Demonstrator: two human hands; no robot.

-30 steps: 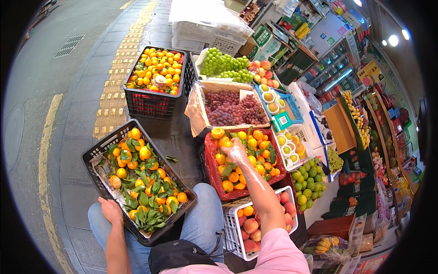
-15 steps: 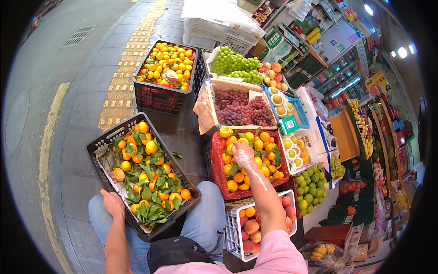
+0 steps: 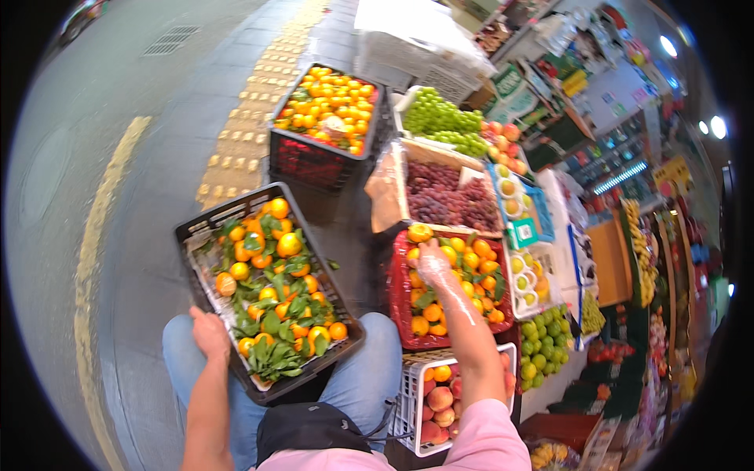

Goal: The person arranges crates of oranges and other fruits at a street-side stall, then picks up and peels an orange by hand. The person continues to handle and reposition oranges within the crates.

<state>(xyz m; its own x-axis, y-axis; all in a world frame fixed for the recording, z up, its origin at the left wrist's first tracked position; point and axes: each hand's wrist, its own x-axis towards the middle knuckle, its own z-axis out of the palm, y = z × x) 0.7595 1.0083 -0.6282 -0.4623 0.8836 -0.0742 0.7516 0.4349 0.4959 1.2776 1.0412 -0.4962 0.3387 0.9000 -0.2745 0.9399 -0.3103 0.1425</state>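
Across my knees rests a tilted black plastic crate (image 3: 353,334), lined with paper and holding loose orange mandarins (image 3: 290,244) and green leaves. Its left side is gripped by my left hand (image 3: 210,331), the fingers partly hidden against the crate. To the right, my right hand (image 3: 433,265), in a clear plastic glove, reaches down into a red-lined crate (image 3: 400,318) full of leafy mandarins (image 3: 481,248). The fingers of that hand are curled among the fruit; what lies under the fingertips is hidden. One mandarin (image 3: 420,233) sits just beyond them at the crate's far edge.
A white basket of peaches (image 3: 441,399) stands near my right leg, with green citrus (image 3: 543,345) beside it. Beyond the red-lined crate are red grapes (image 3: 448,196) and green grapes (image 3: 440,114). Another black crate of orange fruit (image 3: 330,106) stands on the pavement ahead.
The whole view has shifted, with the crates now further right in the picture. My right hand stays over the red-lined crate, slightly lower among the mandarins; my left hand keeps its hold.
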